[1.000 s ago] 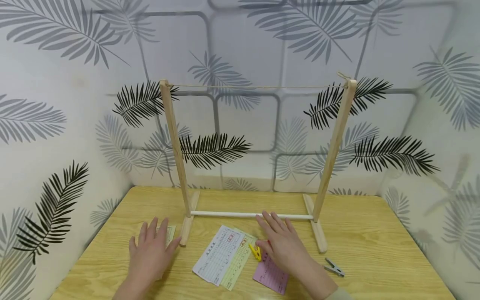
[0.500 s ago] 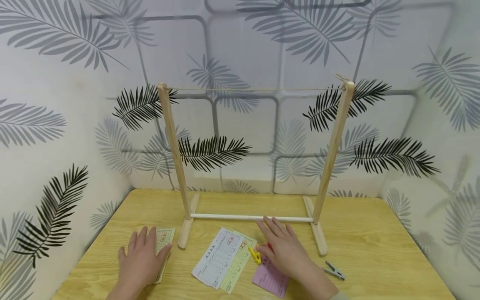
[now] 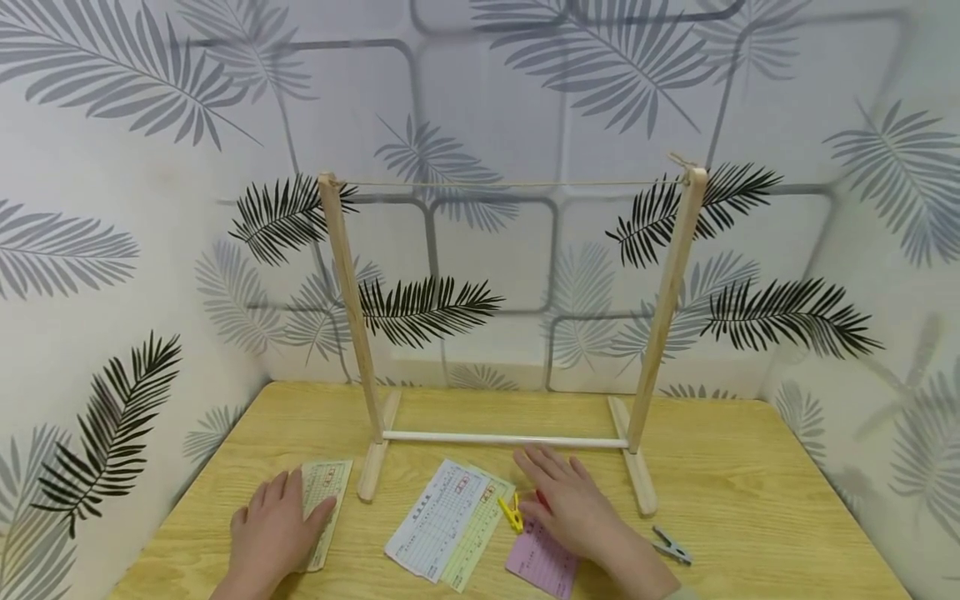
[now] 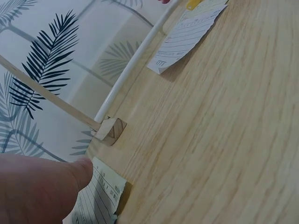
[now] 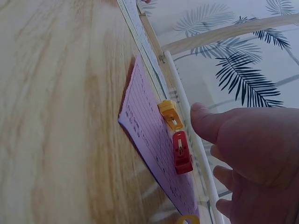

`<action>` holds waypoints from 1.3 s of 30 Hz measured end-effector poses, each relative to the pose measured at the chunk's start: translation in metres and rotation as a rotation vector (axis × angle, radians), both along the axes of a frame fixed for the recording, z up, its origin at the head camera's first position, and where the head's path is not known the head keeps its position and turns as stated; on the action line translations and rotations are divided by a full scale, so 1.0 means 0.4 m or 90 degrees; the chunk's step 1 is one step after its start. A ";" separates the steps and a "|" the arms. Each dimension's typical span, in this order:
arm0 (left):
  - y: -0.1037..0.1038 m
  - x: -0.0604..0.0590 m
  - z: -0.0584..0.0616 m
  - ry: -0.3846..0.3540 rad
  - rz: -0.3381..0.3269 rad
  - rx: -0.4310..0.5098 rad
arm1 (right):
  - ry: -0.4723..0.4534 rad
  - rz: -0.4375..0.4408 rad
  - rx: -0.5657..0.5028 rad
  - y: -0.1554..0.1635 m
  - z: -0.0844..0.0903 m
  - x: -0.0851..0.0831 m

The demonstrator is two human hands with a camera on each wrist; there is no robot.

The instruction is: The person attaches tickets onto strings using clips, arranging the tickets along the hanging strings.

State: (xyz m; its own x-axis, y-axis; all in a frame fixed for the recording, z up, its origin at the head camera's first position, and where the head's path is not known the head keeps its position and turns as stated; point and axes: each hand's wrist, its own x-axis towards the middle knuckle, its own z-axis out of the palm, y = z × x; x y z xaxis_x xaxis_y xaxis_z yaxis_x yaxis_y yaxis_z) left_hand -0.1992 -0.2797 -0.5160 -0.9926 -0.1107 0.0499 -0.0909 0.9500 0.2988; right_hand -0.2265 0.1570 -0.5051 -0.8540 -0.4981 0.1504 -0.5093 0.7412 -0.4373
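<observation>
Seemingly a pause before handling: left hand (image 3: 270,529) partly over the green slips (image 3: 321,483), right hand (image 3: 573,504) over the pink slip (image 3: 542,564) near the red clip (image 5: 182,156), fingers loosely extended, pinching nothing; any lift would call for closing thumb and fingers

Across the lower half of the head view runs a tabletop (image 3: 750,483) with a yellow wood grain, smooth with a faint sheen. The stand (image 3: 667,317) at centre is bare pale wood, matt, its end grain showing in the left wrist view. Its white rod (image 3: 502,438) is smooth and slightly glossy; the cord (image 3: 510,183) at top looks like fibrous twine. Thin matt paper makes up the white slip (image 3: 431,521), green slip (image 3: 480,533), pink slip (image 3: 542,562) and, lower left, the pale-green slips (image 3: 332,500). The yellow clip (image 3: 512,513) and red clip (image 5: 182,152) are smooth plastic. The grey clip (image 3: 671,546), lower right, could be plastic or metal. The printed wall (image 3: 480,92) behind looks matt.
</observation>
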 end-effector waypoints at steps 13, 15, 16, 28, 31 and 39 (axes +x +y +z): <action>-0.015 -0.008 -0.018 -0.007 0.004 -0.009 | -0.042 0.043 -0.010 0.006 -0.023 -0.011; -0.015 -0.007 -0.018 -0.009 0.006 -0.012 | -0.043 0.047 -0.012 0.007 -0.024 -0.012; -0.014 -0.006 -0.017 -0.012 0.007 -0.013 | -0.044 0.049 -0.013 0.008 -0.024 -0.012; -0.015 -0.005 -0.014 -0.022 0.033 -0.019 | -0.057 0.069 -0.015 0.022 -0.026 -0.019; -0.015 -0.007 -0.013 -0.018 0.046 -0.015 | -0.058 0.072 -0.015 0.024 -0.029 -0.021; -0.023 -0.017 -0.003 -0.041 0.062 -0.007 | -0.053 0.068 -0.015 0.028 -0.034 -0.021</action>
State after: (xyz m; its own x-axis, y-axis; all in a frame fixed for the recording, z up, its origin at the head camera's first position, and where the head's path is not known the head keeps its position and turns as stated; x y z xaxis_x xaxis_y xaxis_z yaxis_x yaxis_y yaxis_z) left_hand -0.2062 -0.2889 -0.5173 -0.9784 -0.2066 -0.0126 -0.2018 0.9388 0.2791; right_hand -0.2347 0.1682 -0.5188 -0.8062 -0.5841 0.0942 -0.5461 0.6734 -0.4983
